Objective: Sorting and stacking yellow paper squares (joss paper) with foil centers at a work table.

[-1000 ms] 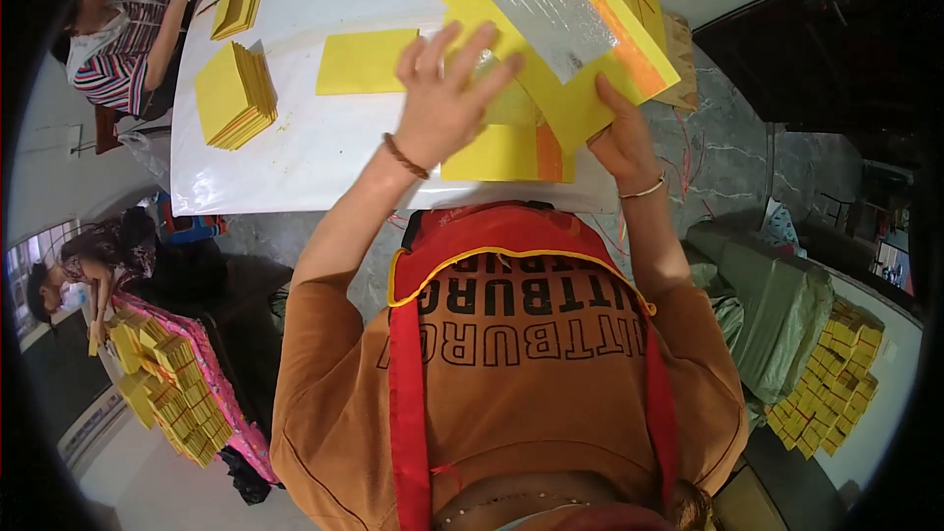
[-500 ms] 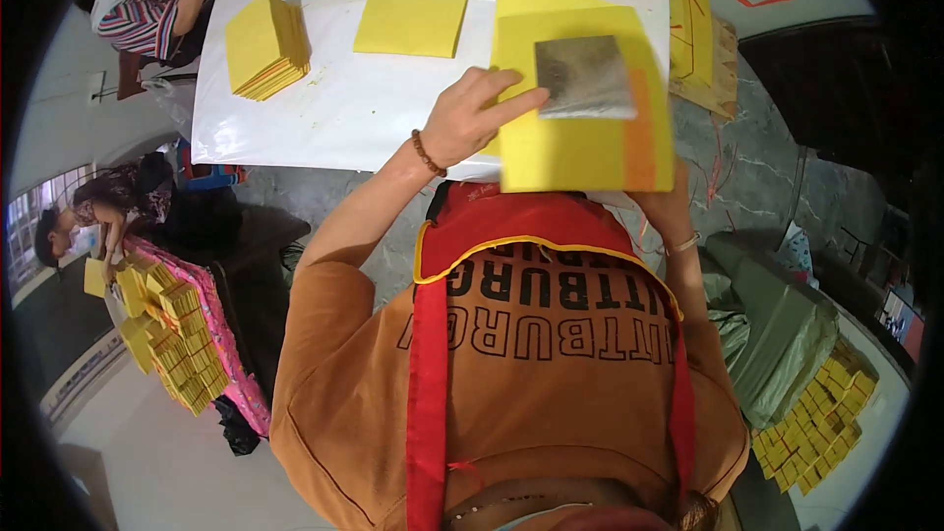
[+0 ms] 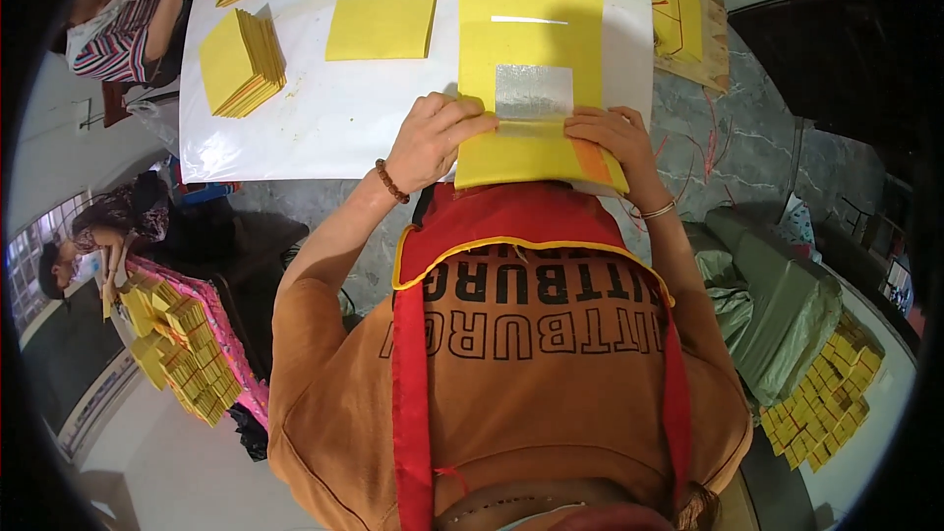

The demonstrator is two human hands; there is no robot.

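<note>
A yellow paper sheet with a silver foil square and an orange patch lies at the near edge of the white-covered table. A crease or bend runs across it just below the foil's middle. My left hand holds the sheet's left edge, fingers closed and pressed on it. On the opposite edge my right hand grips the sheet, fingers lying over the paper beside the foil; its thumb is hidden. More yellow paper lies under and beyond this sheet, with a thin white strip showing between.
A flat yellow pile and a fanned folded stack rest left on the table. Tied yellow bundles stand on a wooden board at right. One person sits far left; another handles yellow bundles at lower left.
My left hand has moved down to the sheet's left edge. My right hand has come up from beneath onto the right edge. The sheet now bends across the foil.
</note>
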